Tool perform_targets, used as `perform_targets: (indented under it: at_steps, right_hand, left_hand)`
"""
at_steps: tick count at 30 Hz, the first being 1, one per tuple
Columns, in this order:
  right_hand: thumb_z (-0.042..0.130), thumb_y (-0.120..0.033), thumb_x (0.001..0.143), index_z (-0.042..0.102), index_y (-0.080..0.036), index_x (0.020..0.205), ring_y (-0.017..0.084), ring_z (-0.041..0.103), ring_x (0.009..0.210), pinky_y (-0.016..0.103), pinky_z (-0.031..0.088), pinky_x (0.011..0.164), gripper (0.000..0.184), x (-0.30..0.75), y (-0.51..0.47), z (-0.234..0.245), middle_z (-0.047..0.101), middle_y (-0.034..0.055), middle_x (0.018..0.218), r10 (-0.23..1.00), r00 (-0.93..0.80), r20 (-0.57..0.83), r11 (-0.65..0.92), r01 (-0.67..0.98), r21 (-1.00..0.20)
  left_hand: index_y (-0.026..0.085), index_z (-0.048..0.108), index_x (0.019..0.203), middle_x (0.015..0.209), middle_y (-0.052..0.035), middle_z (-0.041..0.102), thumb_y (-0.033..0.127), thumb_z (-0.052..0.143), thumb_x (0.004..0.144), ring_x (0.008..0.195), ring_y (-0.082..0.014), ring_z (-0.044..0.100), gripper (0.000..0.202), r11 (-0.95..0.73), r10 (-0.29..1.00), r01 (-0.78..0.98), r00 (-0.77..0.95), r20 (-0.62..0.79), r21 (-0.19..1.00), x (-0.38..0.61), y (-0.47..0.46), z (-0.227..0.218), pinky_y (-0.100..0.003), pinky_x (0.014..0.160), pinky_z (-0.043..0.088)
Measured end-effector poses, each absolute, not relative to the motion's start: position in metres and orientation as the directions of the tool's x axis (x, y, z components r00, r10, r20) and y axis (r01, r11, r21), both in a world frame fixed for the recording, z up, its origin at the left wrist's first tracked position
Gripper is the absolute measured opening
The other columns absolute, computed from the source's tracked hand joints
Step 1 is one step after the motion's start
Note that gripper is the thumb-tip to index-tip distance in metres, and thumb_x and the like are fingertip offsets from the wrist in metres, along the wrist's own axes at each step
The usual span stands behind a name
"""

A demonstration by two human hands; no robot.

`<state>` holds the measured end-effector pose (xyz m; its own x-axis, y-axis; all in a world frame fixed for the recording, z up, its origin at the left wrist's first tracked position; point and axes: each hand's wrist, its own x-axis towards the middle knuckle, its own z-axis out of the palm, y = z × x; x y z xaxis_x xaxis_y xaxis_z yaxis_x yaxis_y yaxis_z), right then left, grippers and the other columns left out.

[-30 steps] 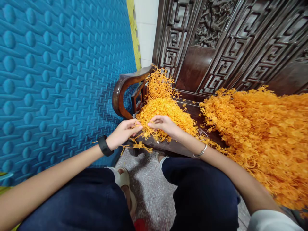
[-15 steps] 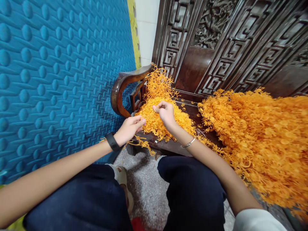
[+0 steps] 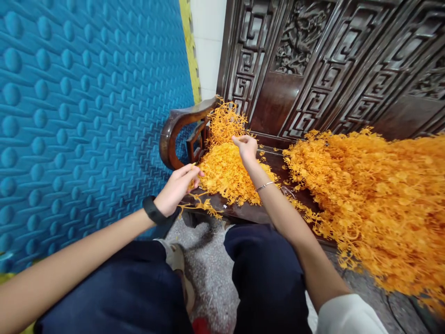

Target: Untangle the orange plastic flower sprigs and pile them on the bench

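Observation:
My left hand (image 3: 179, 188), with a black band at the wrist, is closed on a thin orange plastic piece (image 3: 193, 164) whose tip shows above the fingers. It hovers by the front left edge of a heap of small orange plastic pieces (image 3: 225, 176) on a dark wooden bench seat. My right hand (image 3: 246, 148) is above the back of this heap, thumb and forefinger pinched together. Whatever lies between those fingertips is too small to make out. Behind them rises a looser pile of branching orange pieces (image 3: 225, 123). Orange strands (image 3: 205, 206) trail over the seat's front edge.
A much larger orange pile (image 3: 382, 199) spreads over the right side. The bench has a curved wooden armrest (image 3: 170, 134) and a carved back (image 3: 274, 102). Blue bumpy foam matting (image 3: 86, 116) stands at left. My knees flank the speckled floor (image 3: 212, 278).
My hands have moved apart. The right went up and slightly right towards the looser pile; the left drew back a little to the left.

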<state>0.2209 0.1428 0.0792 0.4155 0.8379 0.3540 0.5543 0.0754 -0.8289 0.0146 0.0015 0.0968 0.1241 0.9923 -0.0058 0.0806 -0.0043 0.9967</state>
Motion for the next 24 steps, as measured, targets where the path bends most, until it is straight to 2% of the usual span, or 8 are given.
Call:
perform_targets:
  at_steps: [4, 8, 12, 14, 17, 19, 21, 24]
  right_hand:
    - [0.068, -0.026, 0.07, 0.052, -0.015, 0.074, 0.015, 0.049, 0.077, 0.034, 0.029, 0.082, 0.02, 0.229, 0.138, 0.067, 0.058, 0.0022, 0.076, 0.837, 0.463, 0.291, -0.025, 0.565, -0.825]
    - [0.068, -0.018, 0.068, 0.05, -0.016, 0.077, 0.017, 0.049, 0.087, 0.034, 0.029, 0.084, 0.021, 0.23, 0.131, 0.068, 0.06, 0.0084, 0.092, 0.852, 0.44, 0.284, -0.01, 0.557, -0.831]
    - [0.06, -0.017, 0.075, 0.053, -0.016, 0.073, 0.012, 0.051, 0.076, 0.028, 0.037, 0.074, 0.007, 0.208, 0.097, 0.095, 0.061, 0.005, 0.083, 0.914, 0.153, 0.375, 0.292, 0.391, -0.873]
    - [0.062, -0.03, 0.077, 0.056, -0.017, 0.067, 0.01, 0.051, 0.064, 0.025, 0.037, 0.065, 0.018, 0.192, 0.069, 0.109, 0.059, 0.0004, 0.068, 0.923, -0.091, 0.373, 0.38, 0.358, -0.853]
    - [0.06, -0.046, 0.079, 0.05, -0.016, 0.051, 0.007, 0.038, 0.049, 0.025, 0.028, 0.053, 0.042, 0.171, 0.032, 0.116, 0.044, -0.0042, 0.048, 0.839, -0.488, 0.239, 0.492, 0.495, -0.716]
    - [0.06, -0.049, 0.079, 0.044, -0.016, 0.045, 0.006, 0.03, 0.045, 0.026, 0.023, 0.051, 0.05, 0.163, 0.02, 0.111, 0.035, -0.0054, 0.043, 0.836, -0.519, 0.176, 0.512, 0.625, -0.589]
    - [0.06, -0.045, 0.081, 0.045, -0.016, 0.047, 0.006, 0.031, 0.045, 0.026, 0.022, 0.051, 0.047, 0.159, 0.017, 0.103, 0.037, -0.0048, 0.045, 0.862, -0.481, 0.158, 0.485, 0.694, -0.532]
    - [0.064, -0.032, 0.079, 0.054, -0.015, 0.057, 0.007, 0.039, 0.05, 0.025, 0.028, 0.053, 0.029, 0.159, 0.022, 0.092, 0.046, -0.0037, 0.052, 0.878, -0.461, 0.131, 0.438, 0.662, -0.608]
  left_hand:
    - [0.013, 0.06, 0.081, 0.065, -0.0014, 0.056, 0.027, 0.047, 0.079, 0.057, -0.0115, 0.05, 0.019, 0.089, 0.983, -0.022, 0.165, -0.085, 0.996, 0.004, 0.006, 0.088, -0.022, 0.049, 0.031]
    - [0.015, 0.058, 0.094, 0.07, -0.0014, 0.059, 0.025, 0.047, 0.081, 0.061, -0.0124, 0.053, 0.021, 0.165, 0.963, -0.09, 0.229, -0.141, 0.982, 0.001, 0.006, 0.083, -0.022, 0.052, 0.035]
    - [0.014, 0.057, 0.091, 0.074, -0.004, 0.063, 0.029, 0.045, 0.084, 0.065, -0.0148, 0.059, 0.021, 0.257, 0.945, -0.175, 0.251, -0.21, 0.95, 0.002, 0.005, 0.088, -0.025, 0.057, 0.04]
    - [0.013, 0.058, 0.088, 0.073, -0.0052, 0.064, 0.03, 0.043, 0.086, 0.066, -0.0152, 0.06, 0.023, 0.29, 0.939, -0.235, 0.259, -0.227, 0.928, 0.003, 0.004, 0.091, -0.025, 0.059, 0.042]
    - [0.013, 0.058, 0.082, 0.071, -0.0036, 0.063, 0.027, 0.045, 0.086, 0.066, -0.0136, 0.059, 0.02, 0.269, 0.946, -0.313, 0.262, -0.19, 0.911, 0.004, 0.004, 0.092, -0.026, 0.062, 0.045]
    - [0.014, 0.056, 0.076, 0.07, -0.0017, 0.062, 0.026, 0.052, 0.083, 0.065, -0.0122, 0.058, 0.015, 0.219, 0.962, -0.332, 0.233, -0.146, 0.917, 0.005, 0.004, 0.09, -0.026, 0.065, 0.047]
    - [0.014, 0.053, 0.072, 0.068, 0.0005, 0.06, 0.024, 0.06, 0.078, 0.065, -0.011, 0.058, 0.014, 0.182, 0.975, -0.325, 0.182, -0.128, 0.928, 0.005, 0.005, 0.086, -0.027, 0.069, 0.048]
    - [0.015, 0.048, 0.068, 0.067, 0.0024, 0.059, 0.023, 0.066, 0.074, 0.065, -0.0096, 0.059, 0.021, 0.158, 0.984, -0.304, 0.126, -0.125, 0.939, 0.004, 0.005, 0.084, -0.029, 0.073, 0.05]
